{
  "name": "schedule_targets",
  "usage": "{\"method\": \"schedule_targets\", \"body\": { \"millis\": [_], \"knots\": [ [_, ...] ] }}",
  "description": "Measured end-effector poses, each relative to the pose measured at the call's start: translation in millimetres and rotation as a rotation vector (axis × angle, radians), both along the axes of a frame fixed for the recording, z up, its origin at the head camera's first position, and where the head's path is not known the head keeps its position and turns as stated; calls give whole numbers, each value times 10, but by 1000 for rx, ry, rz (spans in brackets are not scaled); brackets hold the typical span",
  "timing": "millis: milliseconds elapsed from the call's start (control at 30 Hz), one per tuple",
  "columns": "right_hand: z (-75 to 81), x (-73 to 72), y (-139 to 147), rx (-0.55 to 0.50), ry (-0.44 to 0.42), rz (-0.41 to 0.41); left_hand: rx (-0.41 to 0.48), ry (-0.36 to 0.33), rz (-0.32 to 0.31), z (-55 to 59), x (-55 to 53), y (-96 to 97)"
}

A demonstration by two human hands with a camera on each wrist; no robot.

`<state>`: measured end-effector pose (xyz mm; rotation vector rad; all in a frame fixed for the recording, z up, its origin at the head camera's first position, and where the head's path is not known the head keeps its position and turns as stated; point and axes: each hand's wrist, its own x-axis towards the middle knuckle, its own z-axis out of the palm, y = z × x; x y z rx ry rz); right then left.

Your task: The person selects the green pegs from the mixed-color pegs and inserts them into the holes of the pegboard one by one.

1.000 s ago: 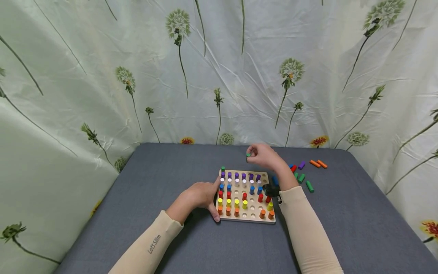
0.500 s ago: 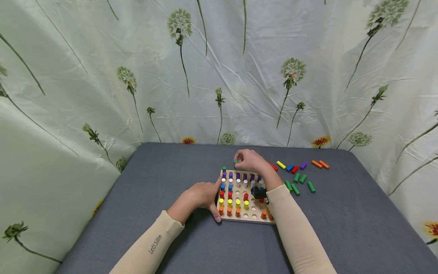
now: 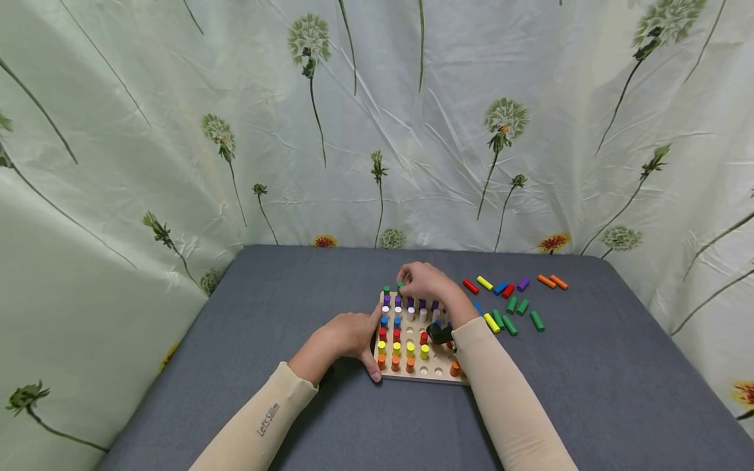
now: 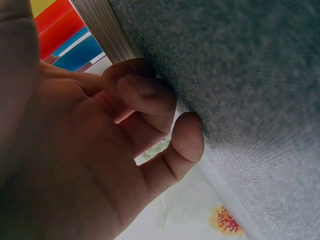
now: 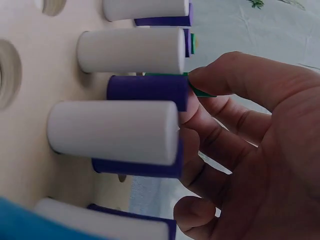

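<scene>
Head view, nearest stuff first: the wooden pegboard (image 3: 403,375) is sitting on the grey tabletop (image 3: 589,366) pretty much where it was, but over at its far row the green peg (image 3: 400,286) has just come in and down, from out past the far edge to right beside the corner green peg (image 3: 386,289). So I'd say this one's at the placing stage; can't tell if its bottom end is in a hole, the purple pegs block it. Left hand (image 3: 347,337) is braced on the board's left edge, thumb and index spread wide, other fingers bent. Farther out, right hand (image 3: 425,281) has a narrow thumb-and-finger pinch on that green peg. Loose pegs (image 3: 522,306) lie off to the right.
</scene>
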<state>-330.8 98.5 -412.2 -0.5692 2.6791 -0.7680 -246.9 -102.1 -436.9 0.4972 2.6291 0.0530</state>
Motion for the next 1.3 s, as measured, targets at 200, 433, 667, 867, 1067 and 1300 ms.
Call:
{"method": "schedule_targets", "body": {
  "millis": [200, 433, 667, 867, 1067, 1300],
  "knots": [
    [-26, 16, -19, 22, -1, -2, -4, 19, -20, -3, 8, -2],
    [-16, 20, -22, 30, 0, 1, -23, 37, -43, -2, 8, -7],
    [-6, 25, -24, 23, -14, -1, -20, 23, -21, -10, -2, -3],
    [-2, 25, -27, 16, -18, 0, -14, 12, -25, -9, -10, -13],
    [0, 26, -46, 21, -12, 4, -7, 19, -34, -11, -8, -24],
    [-44, 1, -51, 55, -1, 0, -7, 19, -34, -15, -11, -22]
  ]
}}
